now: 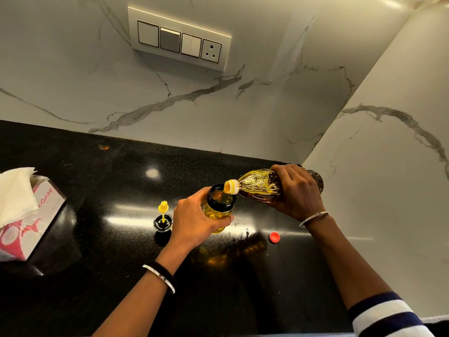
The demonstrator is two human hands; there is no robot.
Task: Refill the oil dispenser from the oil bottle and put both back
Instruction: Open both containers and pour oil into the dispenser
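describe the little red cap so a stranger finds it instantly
On the black stone counter, look near the right hand tilting the clear oil bottle. The small round red cap lies there; the other loose lid is black with a yellow spout.

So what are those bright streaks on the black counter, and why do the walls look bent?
Head view: glare on the glossy counter, brightest by the dispenser; the yellow smear mirrors it and the bottle; the wide lens bends the wall and switch panel.
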